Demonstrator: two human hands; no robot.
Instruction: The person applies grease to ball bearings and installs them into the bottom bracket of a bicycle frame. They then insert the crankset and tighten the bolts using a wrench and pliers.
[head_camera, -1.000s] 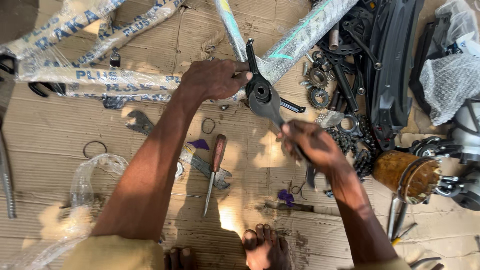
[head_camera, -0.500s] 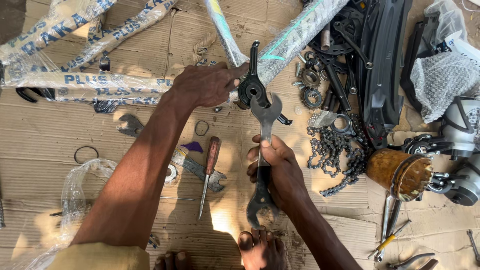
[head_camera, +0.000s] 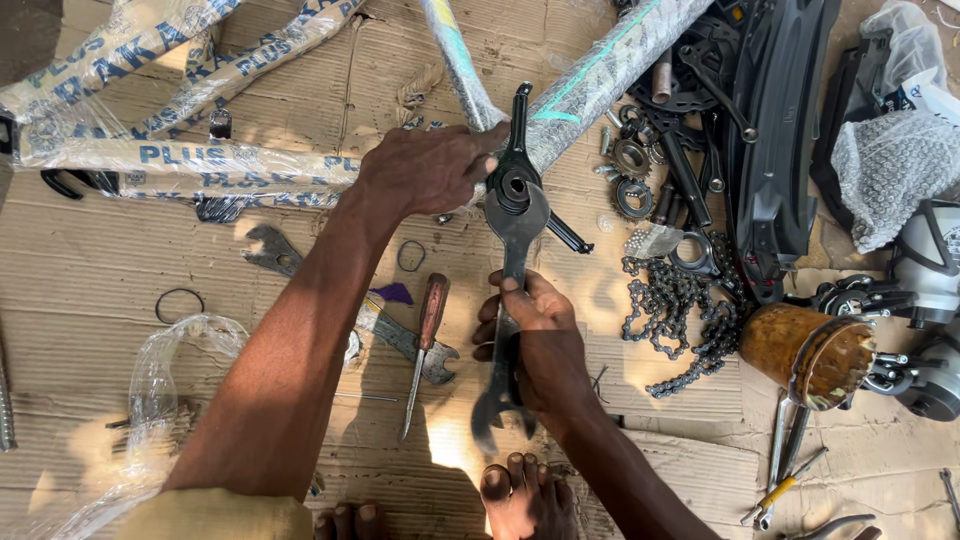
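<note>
Wrench (head_camera: 508, 300), a large flat one, sits with its ring end on the bottom bracket (head_camera: 516, 187) of the plastic-wrapped bicycle frame (head_camera: 200, 160) lying on cardboard (head_camera: 120, 290). Right hand (head_camera: 535, 345) is closed around the wrench shaft; left hand (head_camera: 425, 170) grips the frame beside the crank arm (head_camera: 520, 120). Judged step: turning the bracket fitting; firm bracing is needed. The fitting's thread direction cannot be seen, and the lower jaw end lies in shadow. A screwdriver (head_camera: 425, 345) and chain (head_camera: 680, 310) lie nearby.
</note>
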